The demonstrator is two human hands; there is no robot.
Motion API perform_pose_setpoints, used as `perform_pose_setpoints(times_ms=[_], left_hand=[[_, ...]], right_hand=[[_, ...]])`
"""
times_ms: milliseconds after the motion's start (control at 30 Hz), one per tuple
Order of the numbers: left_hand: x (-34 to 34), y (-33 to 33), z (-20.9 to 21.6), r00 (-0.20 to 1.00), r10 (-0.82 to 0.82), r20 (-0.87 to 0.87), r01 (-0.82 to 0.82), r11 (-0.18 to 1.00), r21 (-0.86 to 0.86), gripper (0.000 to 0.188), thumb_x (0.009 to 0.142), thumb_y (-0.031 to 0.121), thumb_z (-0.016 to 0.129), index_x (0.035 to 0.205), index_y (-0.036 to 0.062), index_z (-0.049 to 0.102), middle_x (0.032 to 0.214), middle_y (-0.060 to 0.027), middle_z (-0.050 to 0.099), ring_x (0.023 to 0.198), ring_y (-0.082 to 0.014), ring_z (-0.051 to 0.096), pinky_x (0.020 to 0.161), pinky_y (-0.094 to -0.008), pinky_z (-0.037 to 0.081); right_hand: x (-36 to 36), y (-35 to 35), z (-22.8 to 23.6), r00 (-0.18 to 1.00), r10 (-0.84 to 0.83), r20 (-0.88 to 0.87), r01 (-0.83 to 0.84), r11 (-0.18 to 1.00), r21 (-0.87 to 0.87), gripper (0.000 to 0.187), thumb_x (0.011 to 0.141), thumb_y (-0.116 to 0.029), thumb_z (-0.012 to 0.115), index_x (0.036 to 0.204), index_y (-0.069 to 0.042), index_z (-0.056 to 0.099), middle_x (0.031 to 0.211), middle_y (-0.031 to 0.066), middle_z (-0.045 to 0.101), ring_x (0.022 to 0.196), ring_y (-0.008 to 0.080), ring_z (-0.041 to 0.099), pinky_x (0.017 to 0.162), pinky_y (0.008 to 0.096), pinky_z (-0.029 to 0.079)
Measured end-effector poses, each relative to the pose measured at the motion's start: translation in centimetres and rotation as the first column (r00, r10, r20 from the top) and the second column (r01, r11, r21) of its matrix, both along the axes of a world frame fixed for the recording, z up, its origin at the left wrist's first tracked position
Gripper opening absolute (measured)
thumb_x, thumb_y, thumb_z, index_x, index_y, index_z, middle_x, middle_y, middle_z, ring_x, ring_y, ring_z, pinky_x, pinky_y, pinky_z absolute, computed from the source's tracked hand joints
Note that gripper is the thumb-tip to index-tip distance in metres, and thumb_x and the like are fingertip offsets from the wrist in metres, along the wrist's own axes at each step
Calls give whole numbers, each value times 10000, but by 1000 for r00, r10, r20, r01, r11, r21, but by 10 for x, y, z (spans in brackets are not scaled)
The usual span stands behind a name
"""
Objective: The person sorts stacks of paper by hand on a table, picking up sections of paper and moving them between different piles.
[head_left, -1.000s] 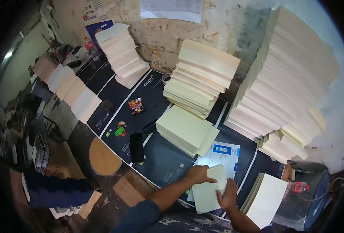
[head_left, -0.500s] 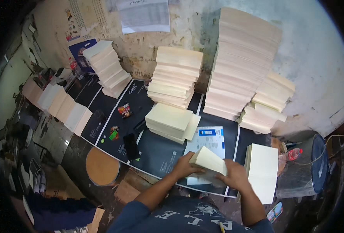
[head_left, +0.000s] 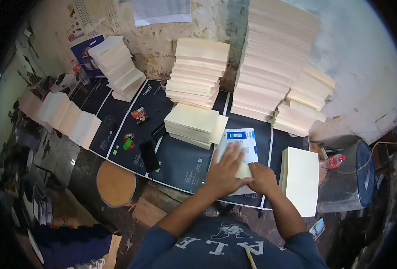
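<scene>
Cream sheets point(head_left: 243, 171), just below centre frame, lay under the outspread left hand point(head_left: 225, 174), seemingly for steadiness; the right hand point(head_left: 262, 178) curled at their edge, its grip unclear.

black table point(head_left: 180, 163), mid-frame: tall paper stacks point(head_left: 197, 74) upper left, upper centre, upper right; low cream stack point(head_left: 192, 119) centre; dark phone point(head_left: 149, 157), red packet point(head_left: 140, 115) left of centre; white sheet point(head_left: 251, 151) right of centre.

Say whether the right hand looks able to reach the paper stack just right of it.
Probably yes: nothing visible stands between the right hand and the paper stack, though it must leave the cream sheets.
</scene>
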State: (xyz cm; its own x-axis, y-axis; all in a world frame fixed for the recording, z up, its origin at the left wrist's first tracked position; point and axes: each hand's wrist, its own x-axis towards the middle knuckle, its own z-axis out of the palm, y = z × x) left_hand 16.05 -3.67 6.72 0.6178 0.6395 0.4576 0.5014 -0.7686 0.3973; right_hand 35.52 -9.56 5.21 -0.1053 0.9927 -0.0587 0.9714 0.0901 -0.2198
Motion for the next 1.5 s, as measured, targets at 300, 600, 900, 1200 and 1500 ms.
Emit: perform_pose_setpoints(times_ms=[300, 600, 900, 1200, 1500], left_hand=[[31, 44, -27, 869, -295, -396, 310, 950, -27, 853, 750, 792, 525, 1131, 37, 636, 1083, -182, 663, 1094, -317, 610, 1023, -544, 350], [47, 47, -28, 797, -351, -492, 321, 936, -149, 611, 763, 647, 651, 952, 66, 646, 919, -136, 701, 859, -313, 690, 753, -432, 529], [38, 39, 14, 766, -416, -490, 278, 902, -331, 515, 774, 548, 686, 1012, 93, 645, 985, -145, 702, 923, -355, 668, 790, -452, 518], [21, 89, -40, 879, -416, -233, 177, 739, -650, 748, 724, 553, 761, 1227, 17, 630, 1129, -196, 677, 1024, -315, 653, 921, -388, 492], [-33, 119, -114, 295, 951, 94, -53, 114, -992, 637, 910, 530, 599, 1320, 46, 545, 1279, -121, 603, 1053, -233, 605, 786, -370, 472]], right_hand=[[7, 9, 5, 998, -58, 1, 57, 986, -154, 499, 738, -284, 756, 1127, -41, 557, 1076, 174, 646, 981, 359, 646, 833, 463, 514], [68, -55, 13, 939, -199, -281, 178, 979, -98, 574, 718, -300, 806, 1211, -63, 631, 1117, 170, 676, 1008, 355, 647, 879, 407, 508], [63, -73, -13, 345, -204, -916, 408, 912, -50, 832, 688, -155, 832, 1412, -56, 433, 1345, 190, 531, 1187, 328, 574, 992, 424, 468], [21, -75, -78, -27, -505, -862, 346, 804, -483, 587, 786, -114, 777, 1278, 41, 497, 1174, 169, 631, 1018, 239, 638, 911, 358, 495], [42, -54, -124, -630, -321, -707, 432, 612, -663, 411, 906, -29, 618, 1299, 14, 504, 1234, 158, 610, 1096, 284, 616, 945, 393, 495]])
